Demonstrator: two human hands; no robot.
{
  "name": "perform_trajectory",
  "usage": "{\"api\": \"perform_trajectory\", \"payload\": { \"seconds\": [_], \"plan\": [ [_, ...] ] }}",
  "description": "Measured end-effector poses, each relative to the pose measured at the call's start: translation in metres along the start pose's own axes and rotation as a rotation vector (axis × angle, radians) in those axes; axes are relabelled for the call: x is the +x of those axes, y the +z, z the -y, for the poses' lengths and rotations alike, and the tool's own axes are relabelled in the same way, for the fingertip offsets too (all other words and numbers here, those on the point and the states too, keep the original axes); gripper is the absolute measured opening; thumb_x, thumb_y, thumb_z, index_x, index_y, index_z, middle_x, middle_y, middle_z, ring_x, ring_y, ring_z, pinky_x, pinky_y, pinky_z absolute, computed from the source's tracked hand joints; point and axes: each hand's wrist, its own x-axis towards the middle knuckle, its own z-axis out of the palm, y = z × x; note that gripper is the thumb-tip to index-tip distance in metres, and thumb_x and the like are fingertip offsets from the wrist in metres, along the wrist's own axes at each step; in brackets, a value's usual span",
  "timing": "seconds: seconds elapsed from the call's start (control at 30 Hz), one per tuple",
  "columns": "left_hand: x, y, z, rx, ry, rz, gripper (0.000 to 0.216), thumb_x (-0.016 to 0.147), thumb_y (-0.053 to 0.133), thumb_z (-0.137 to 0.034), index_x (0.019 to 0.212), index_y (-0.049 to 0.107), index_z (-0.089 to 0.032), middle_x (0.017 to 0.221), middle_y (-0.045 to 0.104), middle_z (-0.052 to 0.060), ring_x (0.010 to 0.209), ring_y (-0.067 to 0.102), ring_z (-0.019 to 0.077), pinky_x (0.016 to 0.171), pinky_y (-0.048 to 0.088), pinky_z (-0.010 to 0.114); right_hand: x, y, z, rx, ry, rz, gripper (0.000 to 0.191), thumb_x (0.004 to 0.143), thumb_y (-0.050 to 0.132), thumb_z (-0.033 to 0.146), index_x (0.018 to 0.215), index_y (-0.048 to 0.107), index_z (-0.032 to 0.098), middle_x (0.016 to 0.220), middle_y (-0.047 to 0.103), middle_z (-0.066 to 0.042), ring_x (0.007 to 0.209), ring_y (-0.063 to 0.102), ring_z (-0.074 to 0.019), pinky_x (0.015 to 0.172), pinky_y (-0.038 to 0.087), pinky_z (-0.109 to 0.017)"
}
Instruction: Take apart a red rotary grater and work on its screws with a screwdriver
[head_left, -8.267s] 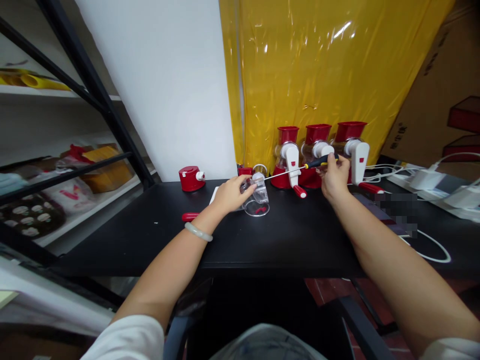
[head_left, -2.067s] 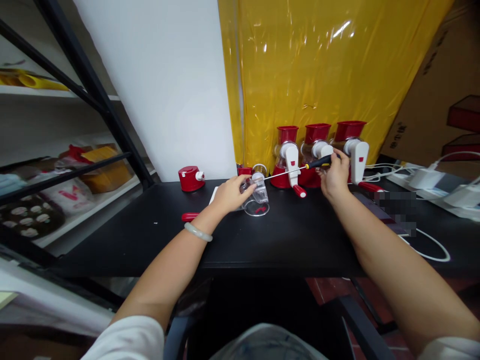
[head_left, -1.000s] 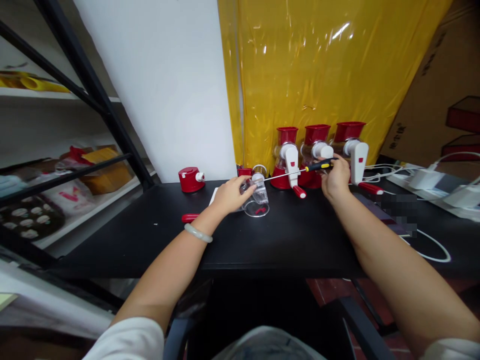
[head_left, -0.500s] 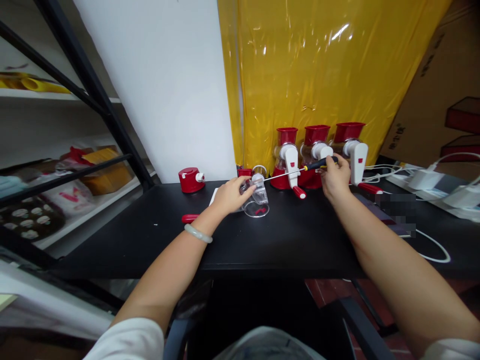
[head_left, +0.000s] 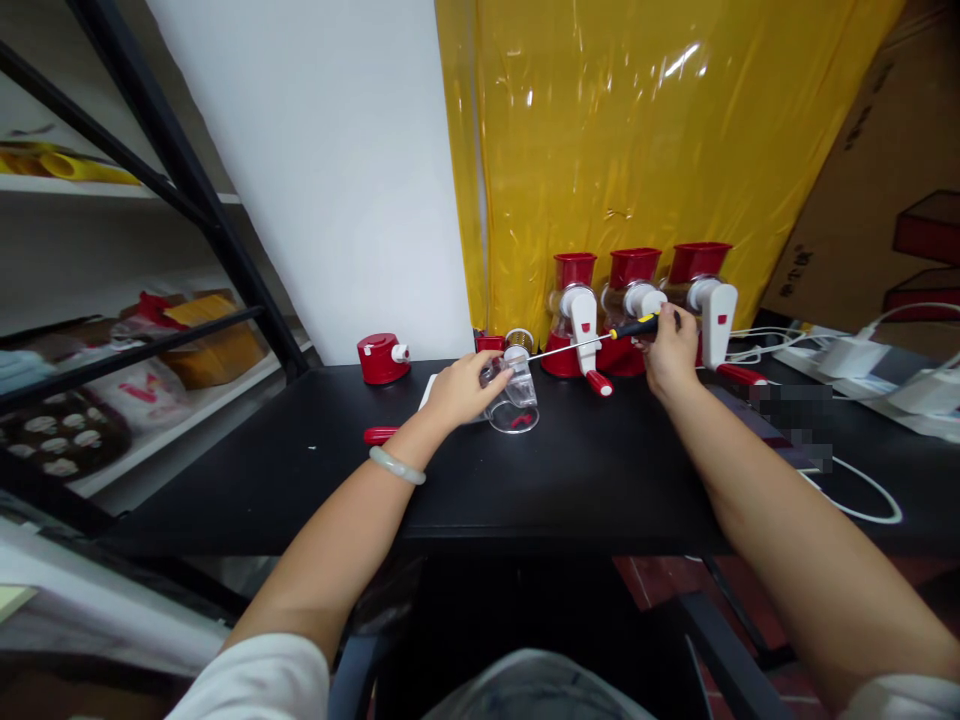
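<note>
Left hand [head_left: 459, 388]: I saw its fingers curled around the clear plastic bell-shaped housing [head_left: 519, 408], thumb and fingertips pressed on its wall; the housing lay tipped on its side on the black table [head_left: 570, 480], towards the back and left of centre, its white neck facing right. Yellow-and-black-handled screwdriver [head_left: 636, 326]: its thin steel shaft ran leftwards and slightly down to that neck; whether the tip was seated I could not tell. Right hand [head_left: 671, 352]: fingers closed round the handle, thumb and forefinger pinching it.

In my judgement the work went best with the shaft kept in line with the neck, the left grip firm enough that the smooth housing could not roll, and only light turning force from the right fingertips, lest the tip slip towards the left thumb.

Surroundings: black metal shelf rack [head_left: 187, 190] at far left; red cap with white spout [head_left: 381, 357] and red lever piece [head_left: 379, 434] near the left wrist; three red-and-white hand-crank units [head_left: 634, 300] just behind the screwdriver, crowding the right hand; white cables and chargers [head_left: 855, 357] well apart at right.
</note>
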Motion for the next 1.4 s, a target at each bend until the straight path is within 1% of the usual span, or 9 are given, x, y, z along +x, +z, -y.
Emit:
{"api": "perform_trajectory", "payload": {
  "seconds": [0.13,0.3,0.43,0.63,0.77,1.0,1.17,1.3,1.4],
  "plan": [
    [0.000,0.000,0.000,-0.006,-0.008,0.004,0.050,0.096,0.043,-0.059,0.131,0.059,-0.027,0.122,0.070,0.007,0.101,0.068,0.0256,0.086,0.052,0.038,0.004,-0.001,-0.004,0.043,-0.007,0.003,0.034,0.076,0.065,0.039,0.105,0.058,0.022,0.100,0.063,-0.001,0.067,0.061,-0.0103,0.054,0.054,-0.025],
    [0.001,0.000,0.000,-0.009,-0.011,0.006,0.050,0.096,0.043,-0.059,0.131,0.059,-0.026,0.123,0.069,0.007,0.101,0.068,0.0256,0.087,0.052,0.038,0.003,0.001,0.000,0.191,0.099,0.026,0.028,0.079,0.051,0.029,0.107,0.050,0.024,0.086,0.066,0.000,0.076,0.068,-0.0155,0.063,0.058,-0.031],
    [0.001,-0.001,0.000,-0.012,-0.009,0.012,0.050,0.096,0.043,-0.059,0.131,0.059,-0.026,0.123,0.069,0.007,0.103,0.067,0.0258,0.089,0.051,0.039,-0.001,0.001,0.003,0.186,0.125,0.033,0.022,0.081,0.047,0.032,0.102,0.048,0.024,0.079,0.066,0.001,0.071,0.067,-0.0156,0.060,0.057,-0.030],
    [0.000,-0.001,-0.001,-0.016,-0.020,0.019,0.050,0.096,0.044,-0.058,0.131,0.058,-0.026,0.123,0.069,0.008,0.103,0.067,0.0256,0.089,0.051,0.039,0.001,-0.002,-0.003,0.010,-0.024,0.015,0.033,0.081,0.060,0.044,0.106,0.056,0.023,0.096,0.063,-0.001,0.065,0.059,-0.0096,0.048,0.050,-0.022],
    [0.000,-0.001,-0.002,-0.011,-0.013,0.012,0.050,0.096,0.043,-0.058,0.131,0.058,-0.026,0.123,0.069,0.007,0.102,0.067,0.0261,0.087,0.052,0.039,0.004,-0.002,-0.005,0.051,-0.021,0.021,0.037,0.074,0.068,0.038,0.106,0.058,0.022,0.099,0.061,0.000,0.072,0.061,-0.0094,0.050,0.050,-0.020],
    [0.000,-0.001,-0.001,-0.009,-0.026,0.021,0.050,0.095,0.044,-0.059,0.131,0.058,-0.026,0.122,0.069,0.007,0.101,0.068,0.0254,0.087,0.052,0.039,-0.005,0.003,0.015,0.245,0.206,-0.019,0.028,0.076,0.041,0.015,0.102,0.048,0.024,0.075,0.065,0.002,0.072,0.068,-0.0160,0.062,0.059,-0.034],
    [0.001,-0.001,-0.001,-0.015,-0.014,0.019,0.050,0.096,0.043,-0.059,0.131,0.059,-0.026,0.124,0.069,0.007,0.102,0.067,0.0258,0.089,0.052,0.040,-0.007,0.003,0.014,0.233,0.174,0.011,0.012,0.087,0.040,0.031,0.095,0.047,0.024,0.073,0.067,-0.001,0.070,0.069,-0.0186,0.062,0.059,-0.036],
    [0.000,-0.001,-0.001,-0.021,-0.013,0.015,0.050,0.096,0.043,-0.059,0.131,0.059,-0.026,0.124,0.069,0.007,0.105,0.067,0.0263,0.090,0.051,0.040,-0.004,0.002,0.007,0.111,0.072,0.019,0.029,0.092,0.039,0.051,0.096,0.049,0.024,0.078,0.066,-0.001,0.069,0.065,-0.0157,0.057,0.057,-0.030],
    [0.000,-0.001,-0.001,-0.019,-0.014,0.012,0.050,0.096,0.044,-0.058,0.131,0.059,-0.026,0.125,0.068,0.008,0.105,0.067,0.0260,0.090,0.051,0.040,-0.002,0.000,0.002,0.032,0.015,0.020,0.033,0.086,0.052,0.054,0.100,0.054,0.024,0.087,0.063,0.000,0.066,0.061,-0.0118,0.052,0.053,-0.025]
  ]
}}
